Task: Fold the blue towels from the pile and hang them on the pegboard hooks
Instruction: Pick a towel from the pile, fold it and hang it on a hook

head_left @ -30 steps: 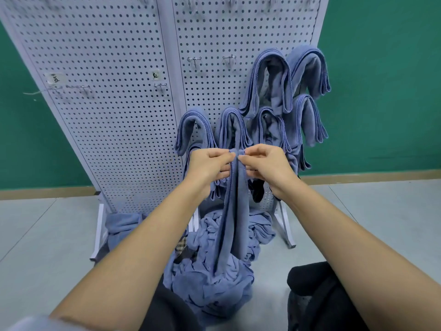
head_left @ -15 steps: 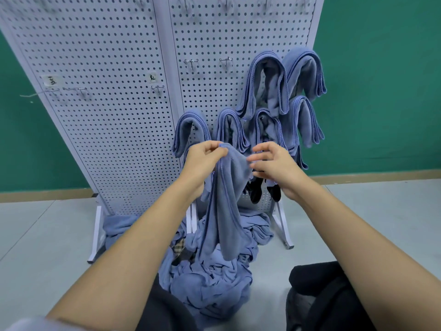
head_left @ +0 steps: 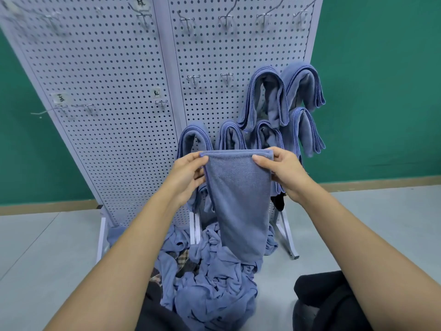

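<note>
- Towel (head_left: 238,199): we are holding it up in front of the lower part of the pegboard (head_left: 114,103), its folded top edge stretched level between our two hands, and its length is hanging straight down.
- Its lower end is reaching the pile (head_left: 214,278) of crumpled blue towels, which is lying on the floor (head_left: 47,247) at the foot of the pegboard.
- Our left hand (head_left: 188,174) is pinching the towel's top left corner, thumb in front and fingers behind.
- Our right hand (head_left: 284,170) is pinching the top right corner the same way, thumb lying across the front of the cloth.
- Hung towels (head_left: 267,99) are draping over hooks on the lower right part of the pegboard: two in an upper row near its right edge and a row of four below, just behind our hands.
- Bare hooks (head_left: 226,17) are lining the top edge of the pegboard, and a few more are sitting mid-height on both panels.
- A patch of checked cloth (head_left: 183,259) is showing among the blue in the pile.
- Our dark-clad knees (head_left: 319,299) are framing the pile at the bottom of the view.
</note>
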